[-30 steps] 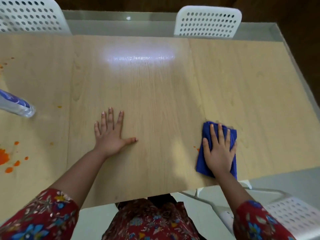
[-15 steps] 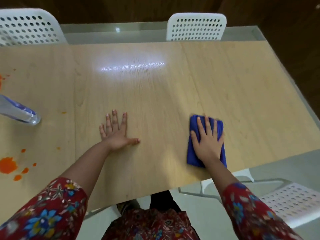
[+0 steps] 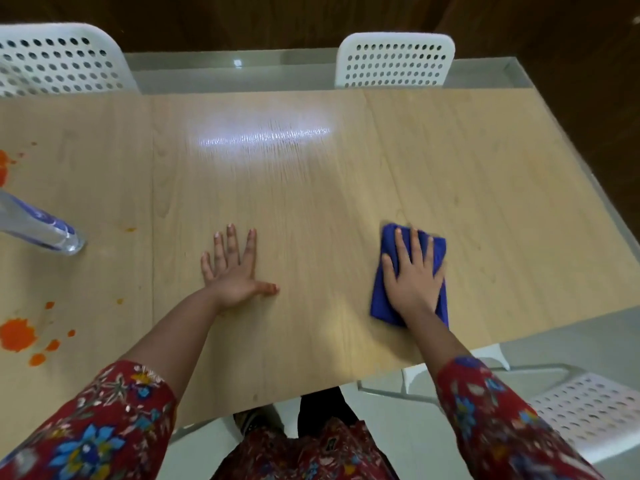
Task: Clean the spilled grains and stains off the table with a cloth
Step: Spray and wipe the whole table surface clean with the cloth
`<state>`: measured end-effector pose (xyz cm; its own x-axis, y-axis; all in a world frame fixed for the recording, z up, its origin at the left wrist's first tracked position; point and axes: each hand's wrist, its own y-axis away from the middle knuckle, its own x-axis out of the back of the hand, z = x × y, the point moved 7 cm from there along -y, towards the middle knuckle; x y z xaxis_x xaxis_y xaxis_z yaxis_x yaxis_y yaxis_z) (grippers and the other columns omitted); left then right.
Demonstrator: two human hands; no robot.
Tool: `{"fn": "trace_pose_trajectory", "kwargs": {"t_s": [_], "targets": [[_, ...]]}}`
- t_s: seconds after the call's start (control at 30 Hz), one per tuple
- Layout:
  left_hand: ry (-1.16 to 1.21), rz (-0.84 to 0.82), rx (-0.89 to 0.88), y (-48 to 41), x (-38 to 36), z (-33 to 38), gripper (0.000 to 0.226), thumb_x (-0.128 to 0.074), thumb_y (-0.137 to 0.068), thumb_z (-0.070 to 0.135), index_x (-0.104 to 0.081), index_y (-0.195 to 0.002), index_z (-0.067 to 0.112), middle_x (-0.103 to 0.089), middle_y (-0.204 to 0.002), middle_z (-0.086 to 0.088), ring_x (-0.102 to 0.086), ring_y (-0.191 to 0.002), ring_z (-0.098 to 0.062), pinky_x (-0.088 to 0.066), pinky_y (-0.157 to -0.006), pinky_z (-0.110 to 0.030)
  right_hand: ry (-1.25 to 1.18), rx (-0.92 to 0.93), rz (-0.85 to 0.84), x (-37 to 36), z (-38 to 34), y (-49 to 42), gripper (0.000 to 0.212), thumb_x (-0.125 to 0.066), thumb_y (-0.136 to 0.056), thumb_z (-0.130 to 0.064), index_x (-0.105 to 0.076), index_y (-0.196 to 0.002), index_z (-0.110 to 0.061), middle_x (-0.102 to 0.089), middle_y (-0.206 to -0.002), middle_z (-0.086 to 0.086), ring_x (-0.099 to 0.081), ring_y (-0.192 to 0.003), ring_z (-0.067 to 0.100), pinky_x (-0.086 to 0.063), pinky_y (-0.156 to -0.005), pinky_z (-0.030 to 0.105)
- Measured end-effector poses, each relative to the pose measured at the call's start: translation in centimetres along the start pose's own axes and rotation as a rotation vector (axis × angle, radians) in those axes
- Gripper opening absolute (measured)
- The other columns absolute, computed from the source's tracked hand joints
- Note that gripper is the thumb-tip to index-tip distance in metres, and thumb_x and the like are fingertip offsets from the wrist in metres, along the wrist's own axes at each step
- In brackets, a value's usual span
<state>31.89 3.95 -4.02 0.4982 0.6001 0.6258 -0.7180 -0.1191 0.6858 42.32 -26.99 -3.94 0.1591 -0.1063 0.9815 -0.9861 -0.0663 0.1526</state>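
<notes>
A folded blue cloth (image 3: 384,299) lies flat on the light wooden table (image 3: 311,188), near its front edge on the right. My right hand (image 3: 414,275) presses on it with straight, spread fingers. My left hand (image 3: 233,271) rests flat on the bare wood in the middle, fingers spread. Orange stains (image 3: 17,334) with smaller splashes sit at the left front of the table, and more orange marks (image 3: 3,164) show at the far left edge. A tiny orange speck (image 3: 131,230) lies near the bottle.
A clear plastic bottle (image 3: 41,226) with a blue label lies on its side at the left. White perforated chairs stand behind the table (image 3: 394,60), at the back left (image 3: 59,60) and at my right front (image 3: 588,410).
My right hand slid the cloth leftward and a little farther from the front edge, over the small orange specks beside it. My left hand stayed flat in place.
</notes>
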Motion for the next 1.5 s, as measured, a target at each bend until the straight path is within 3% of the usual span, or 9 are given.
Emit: {"fn": "trace_pose_trajectory", "kwargs": {"t_s": [0.07,0.23,0.43,0.57,0.73,0.87,0.97,1.1,1.5], "targets": [[-0.006,0.014,0.002,0.0,0.1,0.1,0.122,-0.067,-0.077,0.061,0.031,-0.145,0.035,0.053,-0.142,-0.002,0.046,-0.132,-0.025,0.021,-0.111,-0.05,-0.029,0.021,0.006,-0.1,-4.3,-2.2,0.064,-0.016,-0.094,-0.059,-0.008,-0.153,-0.038,-0.002,-0.163,-0.009,0.005,-0.15,0.022,-0.005,-0.117,0.059],[-0.001,0.026,0.019,0.1,0.0,0.2,0.122,-0.068,-0.077,0.059,0.03,-0.145,0.036,0.052,-0.143,-0.001,0.045,-0.133,-0.024,0.021,-0.112,-0.048,-0.012,0.571,-0.076,-2.2,-10.1,6.9,0.06,-0.028,-0.097,-0.059,-0.012,-0.152,-0.043,-0.003,-0.162,-0.014,0.007,-0.15,0.015,-0.015,-0.117,0.055],[-0.004,0.009,0.033,-0.4,-0.2,-0.1,0.124,-0.067,-0.075,0.062,0.033,-0.143,0.036,0.054,-0.141,-0.001,0.048,-0.131,-0.023,0.022,-0.111,-0.048,0.004,0.085,-0.008,0.6,2.4,-2.6,0.067,-0.017,-0.09,-0.065,-0.011,-0.152,-0.041,-0.004,-0.162,-0.014,0.001,-0.15,0.017,-0.008,-0.117,0.056],[0.0,0.01,0.035,-0.4,-0.2,-0.1,0.124,-0.068,-0.075,0.061,0.034,-0.142,0.037,0.055,-0.139,0.0,0.05,-0.129,-0.023,0.023,-0.11,-0.048,0.003,0.012,0.005,1.5,-1.7,-11.5,0.065,-0.017,-0.095,-0.062,-0.008,-0.154,-0.036,-0.001,-0.163,-0.009,0.006,-0.15,0.022,-0.002,-0.117,0.058],[0.015,0.011,0.025,-0.3,-0.1,-0.1,0.122,-0.068,-0.076,0.06,0.033,-0.143,0.038,0.054,-0.14,0.001,0.049,-0.129,-0.022,0.023,-0.111,-0.047,-0.045,0.411,-0.015,-0.3,-14.0,-8.2,0.062,-0.027,-0.095,-0.055,-0.019,-0.153,-0.036,-0.013,-0.162,-0.007,-0.001,-0.15,0.022,-0.008,-0.117,0.058],[0.008,0.027,0.037,-0.4,-0.1,0.0,0.121,-0.068,-0.077,0.058,0.032,-0.143,0.039,0.053,-0.142,0.001,0.049,-0.129,-0.021,0.022,-0.111,-0.046,-0.02,0.844,-0.154,-1.5,-12.0,3.0,0.058,-0.03,-0.098,-0.057,-0.012,-0.152,-0.043,-0.003,-0.162,-0.015,0.006,-0.15,0.014,-0.003,-0.119,0.051],[0.019,0.018,0.017,-0.5,-0.2,-0.2,0.122,-0.068,-0.077,0.059,0.034,-0.141,0.038,0.055,-0.139,0.002,0.051,-0.126,-0.021,0.023,-0.11,-0.047,-0.024,0.604,-0.046,-0.2,-3.9,-0.9,0.06,-0.032,-0.095,-0.06,-0.017,-0.151,-0.044,-0.01,-0.161,-0.016,-0.001,-0.15,0.012,-0.013,-0.118,0.055],[0.017,0.031,0.02,-0.6,-0.2,-0.3,0.123,-0.067,-0.076,0.061,0.035,-0.14,0.039,0.058,-0.133,0.004,0.051,-0.126,-0.021,0.023,-0.11,-0.047,0.002,0.156,-0.026,1.4,-1.2,-11.1,0.062,-0.015,-0.094,-0.063,-0.005,-0.152,-0.043,-0.001,-0.163,-0.013,0.004,-0.15,0.018,-0.002,-0.118,0.054],[0.059,0.17,-0.028,-0.4,-0.2,-0.4,0.115,-0.069,-0.077,0.056,0.018,-0.15,0.037,0.042,-0.151,0.002,0.037,-0.139,-0.019,0.02,-0.113,-0.045,0.048,0.154,0.007,-0.3,5.6,5.1,0.062,-0.017,-0.096,-0.059,-0.009,-0.154,-0.039,-0.003,-0.162,-0.013,-0.001,-0.15,0.017,-0.003,-0.119,0.051]]}}
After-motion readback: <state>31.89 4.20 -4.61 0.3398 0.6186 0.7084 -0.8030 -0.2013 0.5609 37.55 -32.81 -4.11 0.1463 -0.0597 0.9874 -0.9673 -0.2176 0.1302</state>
